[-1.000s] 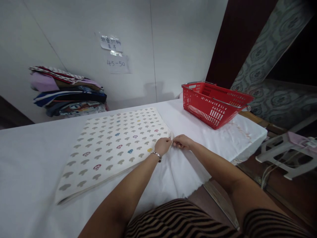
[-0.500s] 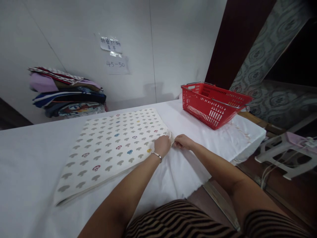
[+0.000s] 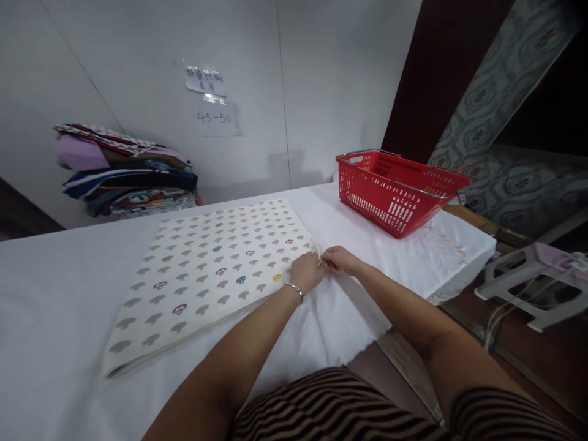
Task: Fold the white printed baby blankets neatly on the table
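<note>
A folded cream cloth (image 3: 197, 269) printed with grey and coloured mushrooms lies flat on a white-covered table (image 3: 59, 294). At its right near corner, my left hand (image 3: 307, 271) is closed on the fabric, a silver bracelet on that wrist. My right hand (image 3: 340, 260) pinches the same corner from the right, fingertips almost against the left hand. The corner is bunched up between the hands. Fingers partly hide exactly what is gripped there.
A red plastic basket (image 3: 390, 199) with metal handles stands at the back right of the table. Folded clothes (image 3: 128, 174) are stacked at the back left against the wall. A white plastic stool (image 3: 528, 282) with a cable stands to the right, below table height.
Both hands have shifted very slightly to the right and come closer together at the cloth's corner. The cloth, basket and stack look the same.
</note>
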A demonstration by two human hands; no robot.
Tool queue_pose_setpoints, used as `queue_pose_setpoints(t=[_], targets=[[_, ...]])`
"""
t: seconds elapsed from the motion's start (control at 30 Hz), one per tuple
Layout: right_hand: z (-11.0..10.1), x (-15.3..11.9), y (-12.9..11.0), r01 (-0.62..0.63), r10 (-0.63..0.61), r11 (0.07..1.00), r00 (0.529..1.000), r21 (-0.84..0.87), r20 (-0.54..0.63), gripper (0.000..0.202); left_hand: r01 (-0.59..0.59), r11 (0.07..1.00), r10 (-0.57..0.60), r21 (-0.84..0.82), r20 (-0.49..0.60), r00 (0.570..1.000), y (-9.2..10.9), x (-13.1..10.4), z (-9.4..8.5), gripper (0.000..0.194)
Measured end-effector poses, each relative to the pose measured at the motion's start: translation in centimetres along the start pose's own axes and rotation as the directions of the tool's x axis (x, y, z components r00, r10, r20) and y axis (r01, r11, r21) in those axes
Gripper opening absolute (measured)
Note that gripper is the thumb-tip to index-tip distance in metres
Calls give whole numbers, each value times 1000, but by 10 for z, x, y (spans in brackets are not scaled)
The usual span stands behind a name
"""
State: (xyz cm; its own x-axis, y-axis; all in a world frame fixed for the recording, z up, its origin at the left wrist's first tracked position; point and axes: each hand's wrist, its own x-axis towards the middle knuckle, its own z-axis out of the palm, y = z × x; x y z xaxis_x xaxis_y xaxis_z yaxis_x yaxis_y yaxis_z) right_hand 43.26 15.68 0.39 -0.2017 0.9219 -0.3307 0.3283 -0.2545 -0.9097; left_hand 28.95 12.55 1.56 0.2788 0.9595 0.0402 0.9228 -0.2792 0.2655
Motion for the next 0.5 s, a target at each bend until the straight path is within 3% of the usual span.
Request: queue_pose_setpoints(t=[0.23, 0.37, 0.5], targets=[[-9, 2, 4, -123, 119, 988, 992, -92, -54, 21, 137, 989, -137, -57, -1, 991, -10, 11, -13, 24], [0, 4, 1, -239, 236, 961, 971, -141, -36, 27, 123, 990, -123, -64, 3, 992, -12, 12, -15, 23], [6, 5, 0, -231, 231, 968, 973, -97, -17, 24, 71, 997, -71, -11, -9, 997, -9, 8, -13, 23]])
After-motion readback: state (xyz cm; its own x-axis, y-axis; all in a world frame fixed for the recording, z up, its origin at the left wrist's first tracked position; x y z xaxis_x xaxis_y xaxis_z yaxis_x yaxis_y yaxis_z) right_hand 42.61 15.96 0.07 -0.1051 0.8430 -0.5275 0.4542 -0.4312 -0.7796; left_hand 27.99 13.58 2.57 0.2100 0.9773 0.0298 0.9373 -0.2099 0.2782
